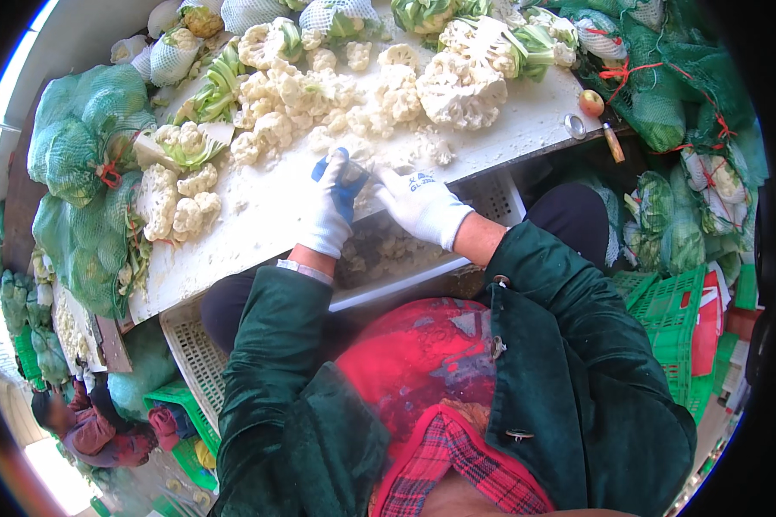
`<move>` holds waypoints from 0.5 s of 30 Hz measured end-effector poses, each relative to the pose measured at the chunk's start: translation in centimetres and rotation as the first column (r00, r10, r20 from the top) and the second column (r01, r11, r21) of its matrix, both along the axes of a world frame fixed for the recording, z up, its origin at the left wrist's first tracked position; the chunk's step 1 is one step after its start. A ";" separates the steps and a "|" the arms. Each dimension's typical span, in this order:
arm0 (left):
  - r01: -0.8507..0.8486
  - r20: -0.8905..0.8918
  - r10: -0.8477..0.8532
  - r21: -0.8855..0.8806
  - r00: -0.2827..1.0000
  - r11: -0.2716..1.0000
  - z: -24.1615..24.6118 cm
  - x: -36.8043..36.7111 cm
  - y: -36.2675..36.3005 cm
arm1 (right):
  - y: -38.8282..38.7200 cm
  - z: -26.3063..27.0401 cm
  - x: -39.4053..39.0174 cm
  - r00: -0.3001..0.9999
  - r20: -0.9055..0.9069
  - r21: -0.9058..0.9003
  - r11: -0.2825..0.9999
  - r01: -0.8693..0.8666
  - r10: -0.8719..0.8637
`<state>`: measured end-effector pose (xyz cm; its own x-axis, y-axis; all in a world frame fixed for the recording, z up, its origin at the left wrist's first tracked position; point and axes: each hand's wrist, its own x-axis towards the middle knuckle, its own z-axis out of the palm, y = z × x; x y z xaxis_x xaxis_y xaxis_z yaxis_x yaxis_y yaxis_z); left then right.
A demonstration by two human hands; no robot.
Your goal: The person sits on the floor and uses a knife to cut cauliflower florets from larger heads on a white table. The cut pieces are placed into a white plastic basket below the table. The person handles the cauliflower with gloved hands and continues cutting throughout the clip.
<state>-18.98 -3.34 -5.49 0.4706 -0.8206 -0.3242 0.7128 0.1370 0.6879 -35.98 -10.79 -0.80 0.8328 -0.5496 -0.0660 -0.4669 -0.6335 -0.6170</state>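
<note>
My left hand (pixel 334 210), in a white knit glove with a blue coated palm, is raised over the front edge of the white tabletop (pixel 249 223). Its thumb points up and its fingers curl inward. Just to its right is my right hand (pixel 423 210), gloved alike, back upward, fingertips pointing at the left hand. A thin greyish shape shows between the two hands; blur hides what it is and which hand has it. Cut cauliflower florets (pixel 336 97) lie beyond the hands. Below them, a white crate (pixel 404 278) under the table edge holds small cauliflower pieces.
Cauliflower heads (pixel 462 90) stand farther back. Green mesh sacks (pixel 90 136) crowd the table's left end; more sacks (pixel 659 110) hang at right. A wooden-handled tool (pixel 614 143), a metal ring (pixel 575 126) and a round fruit (pixel 591 103) lie at the right edge. Another person (pixel 97 426) sits lower left.
</note>
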 end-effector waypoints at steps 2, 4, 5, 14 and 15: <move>-0.026 0.143 0.012 0.097 0.990 0.995 -0.1 0.0 -0.1 | 0.1 -0.5 0.2 1.000 -0.024 -0.041 0.999 -0.021 0.020; -0.040 0.185 0.017 0.122 0.983 0.992 -0.3 -0.1 -0.2 | 0.2 -0.9 0.5 0.998 -0.055 -0.077 0.997 -0.031 0.027; -0.052 0.216 0.022 0.137 0.976 0.989 -0.4 -0.1 -0.2 | 0.2 -1.0 0.6 0.998 -0.052 -0.089 0.996 -0.031 0.026; -0.011 0.012 0.009 0.206 1.000 0.979 -0.3 0.8 -0.7 | -0.8 -0.4 0.1 0.986 0.094 0.468 0.880 0.077 -0.136; -0.014 0.013 0.011 0.213 1.000 0.977 -0.3 0.9 -0.7 | -1.0 -0.4 0.0 0.990 0.030 0.423 0.899 0.111 -0.136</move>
